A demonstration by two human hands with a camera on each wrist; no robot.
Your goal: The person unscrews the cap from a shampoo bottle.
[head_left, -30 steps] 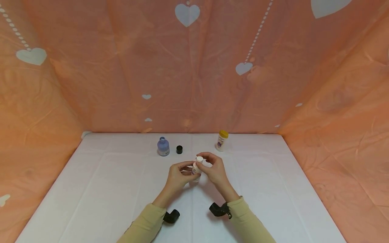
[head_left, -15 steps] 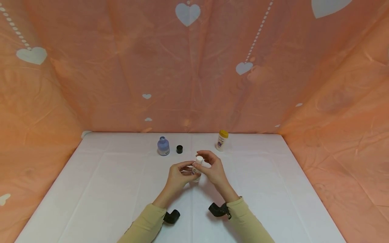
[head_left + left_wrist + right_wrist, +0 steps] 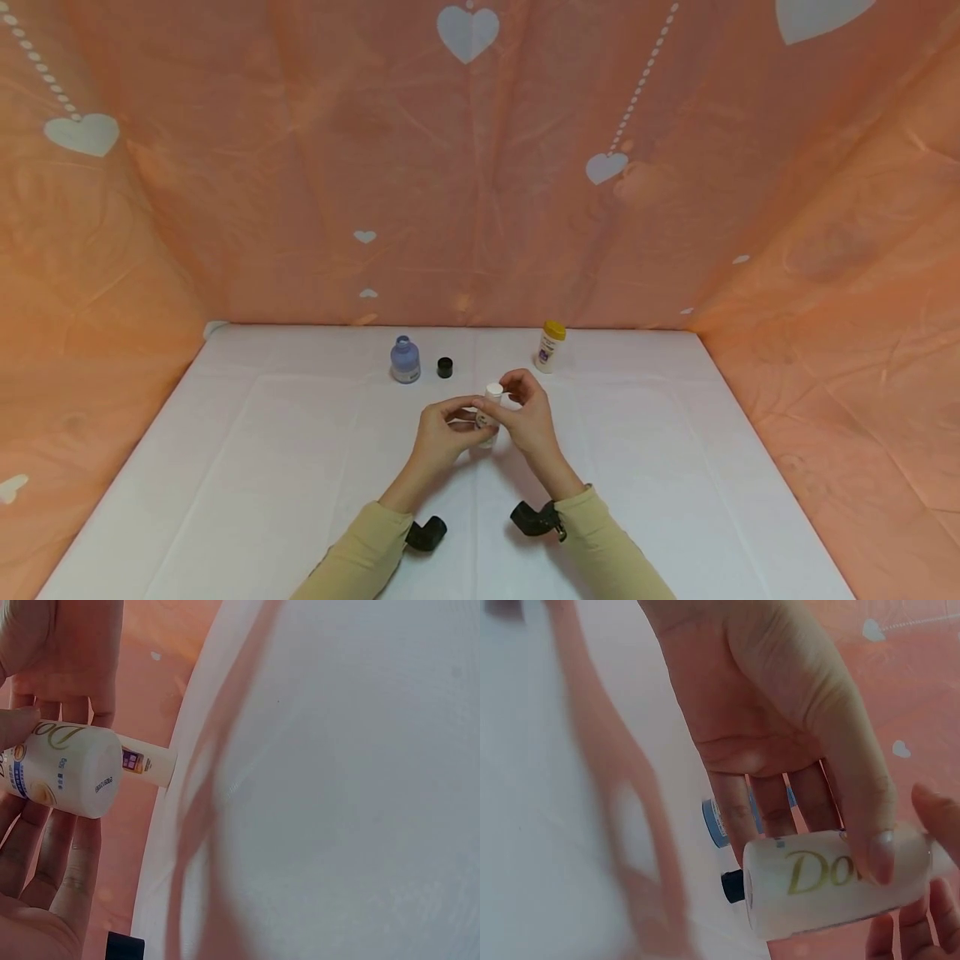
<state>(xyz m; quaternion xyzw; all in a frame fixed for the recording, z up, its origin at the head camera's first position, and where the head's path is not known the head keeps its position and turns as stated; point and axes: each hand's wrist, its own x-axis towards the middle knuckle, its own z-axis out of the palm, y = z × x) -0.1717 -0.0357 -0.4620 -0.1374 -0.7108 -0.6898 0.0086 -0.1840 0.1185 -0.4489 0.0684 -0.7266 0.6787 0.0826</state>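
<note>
A small white bottle (image 3: 82,769) with gold letters is upright just above the table or on it; its base is hard to make out in the head view. My left hand (image 3: 435,433) grips its body, thumb (image 3: 881,855) across the front and fingers behind. At the top, my right hand (image 3: 532,421) has its thumb in front of the bottle's white cap (image 3: 493,389) and its curled fingers behind. In the right wrist view, the right thumb and fingers stand on either side of the cap end, partly cut off by the frame edge.
Behind the hands stand a blue bottle (image 3: 406,363) with no cap on it, a small black cap (image 3: 445,367) and a white bottle with a yellow lid (image 3: 551,346). A white cloth covers the table (image 3: 300,467); orange curtains (image 3: 465,208) hang around three sides.
My right fingers have slid back around the cap, away from me, while the thumb has shifted left across the front. The left hand keeps its hold on the bottle.
</note>
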